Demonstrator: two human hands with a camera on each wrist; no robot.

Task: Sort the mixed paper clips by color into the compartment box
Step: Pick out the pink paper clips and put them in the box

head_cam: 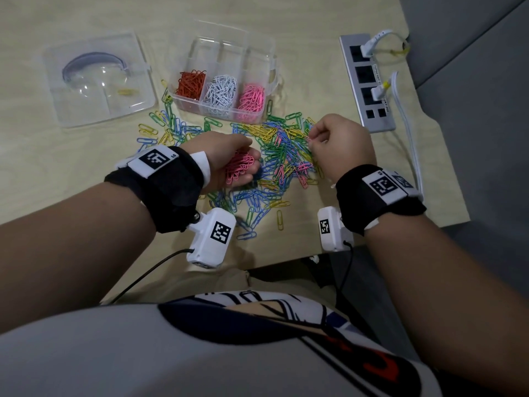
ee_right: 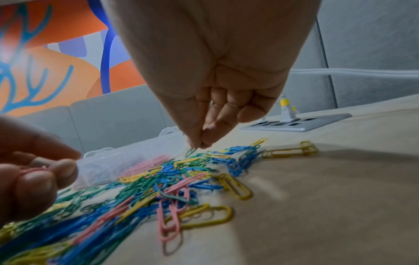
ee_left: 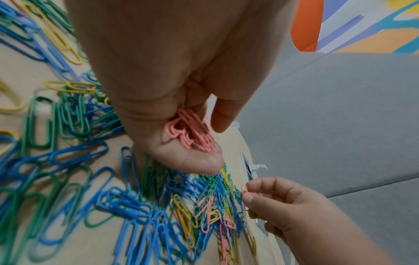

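Left hand [head_cam: 226, 160] cupped palm-up just above the near-left part of the heap, grip curled round a bunch of pink clips [head_cam: 239, 169]; thumb and fingertips drawn in over them in the left wrist view. Right hand [head_cam: 342, 147] raised over the right side of the heap, grip clamped, thumb and forefinger pinching a single pink clip [ee_left: 244, 189], other fingers folded into the palm. Mixed paper clips [head_cam: 274, 156], blue, green, yellow and a few pink, spread loose across the middle of the worktop [head_cam: 329, 81], thinning toward the near edge where a lone yellow one lies. Compartment box [head_cam: 221, 78] just beyond the heap, far of both hands, clear-walled and open on top; near row holding red-orange clips [head_cam: 191, 83] at left, white clips [head_cam: 221, 88] in the middle, pink clips in the box [head_cam: 252, 97] at right; far row hard to read through the plastic. Clear lid [head_cam: 98, 78] flat at far left, apart from the box. Power strip [head_cam: 367, 81] along the right edge of the worktop, just beside the right hand, white cables trailing off it. Bare worktop at far left corner and in a narrow band near the right edge; near edge close under both wrists
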